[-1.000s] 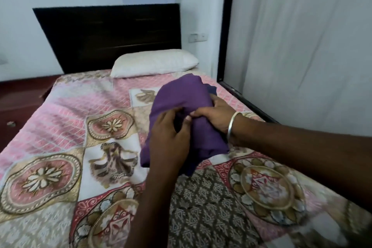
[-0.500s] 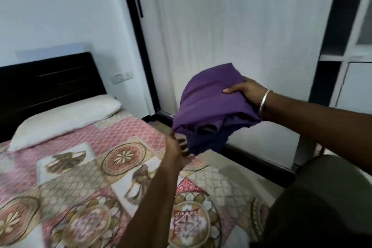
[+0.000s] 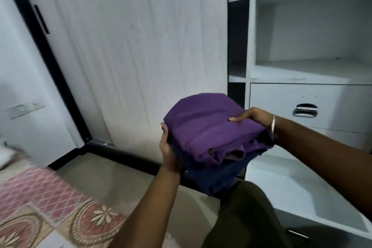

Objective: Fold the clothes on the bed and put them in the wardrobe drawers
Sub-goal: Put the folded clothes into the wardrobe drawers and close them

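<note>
I see both hands holding a folded stack of clothes (image 3: 209, 127) in the air in front of an open wardrobe (image 3: 302, 32). The stack has a purple garment on top and a dark blue one underneath. My left hand (image 3: 169, 151) cups the stack's left edge from below, fingers curled under the cloth. My right hand (image 3: 251, 117) grips the right edge, thumb pressed flat on top of the purple layer and fingers tucked out of sight beneath. A thin metal bangle (image 3: 272, 125) circles the right wrist.

Just behind the right hand is a closed white drawer (image 3: 281, 104) with a shiny recessed handle (image 3: 305, 110). Above it are open white shelves. Below and to the right, a lower drawer (image 3: 298, 197) stands pulled out, its white inside showing. To the left of the shelves stands a pale sliding door (image 3: 141, 46) with a dark frame.

At the lower left, the corner of the bed (image 3: 40, 197) shows its pink patterned cover, blurred. A dark olive trouser leg (image 3: 241, 217) fills the bottom middle.
</note>
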Available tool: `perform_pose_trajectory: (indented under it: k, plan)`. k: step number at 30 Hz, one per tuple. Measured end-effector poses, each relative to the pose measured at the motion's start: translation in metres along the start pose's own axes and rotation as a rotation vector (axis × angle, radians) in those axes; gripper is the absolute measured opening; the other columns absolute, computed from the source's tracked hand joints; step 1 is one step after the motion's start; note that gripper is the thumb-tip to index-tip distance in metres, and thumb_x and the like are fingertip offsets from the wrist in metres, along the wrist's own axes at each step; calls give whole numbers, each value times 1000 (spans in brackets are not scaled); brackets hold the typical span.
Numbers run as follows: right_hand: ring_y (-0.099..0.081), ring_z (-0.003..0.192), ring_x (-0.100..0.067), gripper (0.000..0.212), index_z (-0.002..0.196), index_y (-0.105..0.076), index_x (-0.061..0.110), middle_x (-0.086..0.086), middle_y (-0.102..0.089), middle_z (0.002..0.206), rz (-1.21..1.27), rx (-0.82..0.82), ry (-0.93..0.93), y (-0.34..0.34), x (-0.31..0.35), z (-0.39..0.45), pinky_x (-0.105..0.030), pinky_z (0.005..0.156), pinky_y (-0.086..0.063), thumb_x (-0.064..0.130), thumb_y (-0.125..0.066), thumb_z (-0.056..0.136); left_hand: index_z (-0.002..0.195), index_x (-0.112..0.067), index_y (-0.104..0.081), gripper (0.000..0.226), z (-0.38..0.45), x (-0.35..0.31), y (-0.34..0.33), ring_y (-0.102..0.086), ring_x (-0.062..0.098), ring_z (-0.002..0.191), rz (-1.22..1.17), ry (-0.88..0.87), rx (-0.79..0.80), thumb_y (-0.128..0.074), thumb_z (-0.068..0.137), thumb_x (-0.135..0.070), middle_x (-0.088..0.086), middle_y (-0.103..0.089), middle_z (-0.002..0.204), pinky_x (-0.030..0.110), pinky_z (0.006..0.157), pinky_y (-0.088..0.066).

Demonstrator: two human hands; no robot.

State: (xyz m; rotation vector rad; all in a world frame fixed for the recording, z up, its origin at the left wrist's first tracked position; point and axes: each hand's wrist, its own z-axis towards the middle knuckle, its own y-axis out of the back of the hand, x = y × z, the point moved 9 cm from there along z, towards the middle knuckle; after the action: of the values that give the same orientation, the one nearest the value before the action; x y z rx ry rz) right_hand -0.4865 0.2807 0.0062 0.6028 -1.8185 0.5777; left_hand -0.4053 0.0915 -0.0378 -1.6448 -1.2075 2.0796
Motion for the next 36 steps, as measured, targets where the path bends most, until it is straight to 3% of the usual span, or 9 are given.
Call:
perform_pose_trajectory:
  k: [4, 6, 10, 16, 21, 24, 28, 32, 36]
  plan:
    - [-68, 69, -31, 26, 93, -72, -2, -19, -71, 89, -97, -71, -152, 58, -25, 6, -31, 68, -58, 17, -73, 74, 96, -8, -69, 42, 17, 33, -35, -74, 24, 73, 133, 95, -15, -48, 99, -43, 10, -76, 88, 32, 59, -59]
    - [-67, 62, -29, 18, 87, -72, 2, -15, -72, 79, -86, -124, -195, 83, -34, 6, -29, 63, -55, 19, -70, 82, 102, -4, -69, 28, 22, 59, -55, -74, 26, 75, 261, 186, 29, -55, 96, -28, 11, -76, 90, 32, 62, -60]
    - [-68, 81, -34, 33, 98, -75, -2, -20, -71, 99, 83, -152, -133, 126, -39, 1, -41, 89, -51, 25, -72, 79, 88, -5, -70, 14, 37, 106, -74, -69, 22, 63, 384, 324, 54, -56, 86, -3, 8, -72, 78, 27, 64, -53]
    - [-71, 81, -29, 49, 103, -72, 7, -10, -73, 96, 792, -280, 101, 206, -68, -7, -32, 75, -58, 50, -59, 83, 83, -7, -66, 22, 63, 178, -113, -68, 26, 65, 212, 447, 16, -46, 90, -10, 8, -70, 75, 30, 65, -53]
    - [-55, 126, -34, 85, 136, -58, 16, -10, -60, 136, 1067, -296, 370, 233, -95, -8, -49, 112, -35, 66, -68, 68, 95, -9, -69, 20, 81, 235, -137, -64, 32, 81, 240, 521, -29, -58, 79, -13, 9, -71, 86, 34, 69, -50]
    - [-62, 117, -34, 84, 121, -69, 18, -9, -67, 126, 1113, -425, 506, 247, -113, -8, -49, 102, -45, 69, -78, 55, 99, -9, -70, 24, 89, 266, -149, -64, 32, 83, 216, 525, -37, -60, 77, -12, 8, -71, 89, 32, 68, -50]
    - [-67, 110, -28, 104, 132, -54, 20, -7, -67, 125, 1030, -783, 524, 276, -152, -6, -45, 87, -55, 61, -91, 44, 98, -5, -71, 26, 95, 307, -156, -63, 31, 77, 216, 545, -68, -57, 77, -5, 7, -71, 78, 33, 71, -51]
    - [-67, 106, -34, 88, 131, -50, 12, -12, -68, 120, 854, -861, 498, 312, -165, -4, -45, 81, -57, 11, -90, 53, 105, -4, -71, 30, 101, 329, -152, -67, 33, 89, 130, 481, -77, -59, 78, -1, 11, -72, 97, 37, 78, -55]
    - [-67, 95, -35, 64, 120, -56, 3, -18, -69, 105, 761, -807, 481, 351, -157, 4, -47, 85, -57, -13, -65, 58, 109, -26, -76, 43, 111, 339, -127, -71, 28, 100, -110, 362, -165, -48, 91, -52, 3, -73, 113, 40, 86, -56]
